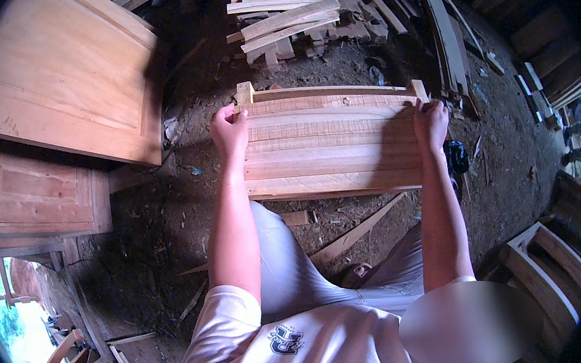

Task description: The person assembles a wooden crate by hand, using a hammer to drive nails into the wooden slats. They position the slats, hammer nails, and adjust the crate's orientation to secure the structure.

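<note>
In front of me is a pale wooden panel (332, 140) built of several planks side by side, with a rail along its far edge. A short square post (245, 93) sticks up at its far left corner, and another post (419, 90) at its far right corner. My left hand (230, 130) is closed on the panel's far left corner, just below the post. At the opposite corner my right hand (431, 124) grips the edge, fingers curled beside the right post. The panel's underside is hidden from me.
A large smooth wooden board (60, 77) stands at the left above a darker panelled wooden piece (35, 190). Cut wood strips (286, 16) are stacked at the far side. A curved wooden frame (544, 277) lies at the right. Offcuts (360, 231) litter the dirt floor near my legs.
</note>
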A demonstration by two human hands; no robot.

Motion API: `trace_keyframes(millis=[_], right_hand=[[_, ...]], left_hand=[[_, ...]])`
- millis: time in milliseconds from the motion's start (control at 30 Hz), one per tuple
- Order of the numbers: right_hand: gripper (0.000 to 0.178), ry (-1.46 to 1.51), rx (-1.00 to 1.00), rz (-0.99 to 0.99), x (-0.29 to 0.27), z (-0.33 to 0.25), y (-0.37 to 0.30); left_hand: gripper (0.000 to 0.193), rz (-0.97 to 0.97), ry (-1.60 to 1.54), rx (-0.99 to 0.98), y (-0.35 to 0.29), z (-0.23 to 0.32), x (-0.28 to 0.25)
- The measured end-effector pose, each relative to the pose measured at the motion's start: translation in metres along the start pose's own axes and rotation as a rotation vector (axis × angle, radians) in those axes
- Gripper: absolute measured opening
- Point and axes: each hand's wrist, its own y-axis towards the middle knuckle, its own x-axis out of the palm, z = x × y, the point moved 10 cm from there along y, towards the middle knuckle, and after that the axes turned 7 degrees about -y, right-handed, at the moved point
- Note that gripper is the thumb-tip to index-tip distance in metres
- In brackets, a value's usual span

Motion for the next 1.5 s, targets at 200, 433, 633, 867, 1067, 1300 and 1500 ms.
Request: trace_keyframes(millis=[200,433,633,867,1067,1300,1500], right_hand=[[0.047,-0.16,-0.122,0.214,-0.037,-0.03,-0.014],[0.03,0.177,-0.785,-0.116,-0.035,-0.117,-0.057],[0.035,0.076,-0.924,-0.188,-0.032,-0.133,-0.055],[0.032,0.181,-0.868,-0.447,0.002,-0.127,-0.034],[0.024,-0.008,-0.916,-0.351,-0.028,-0.123,-0.01],[0.036,0.261,-0.614,-0.372,-0.003,-0.096,0.045],[0.038,0.168,-0.619,-0.438,0.05,-0.15,0.03]], left_hand=[[0.04,-0.006,-0.087,-0.088,0.001,-0.01,0.003],[0.043,0.012,-0.339,-0.294,-0.004,-0.025,0.009],[0.038,0.008,-0.47,-0.427,-0.01,-0.029,0.011],[0.033,0.014,-0.446,-0.382,-0.003,-0.034,0.015],[0.033,-0.023,-0.517,-0.41,0.0,-0.043,0.018],[0.037,0.015,-0.465,-0.338,-0.002,-0.035,0.019],[0.054,0.043,-0.337,-0.121,0.003,-0.021,0.015]])
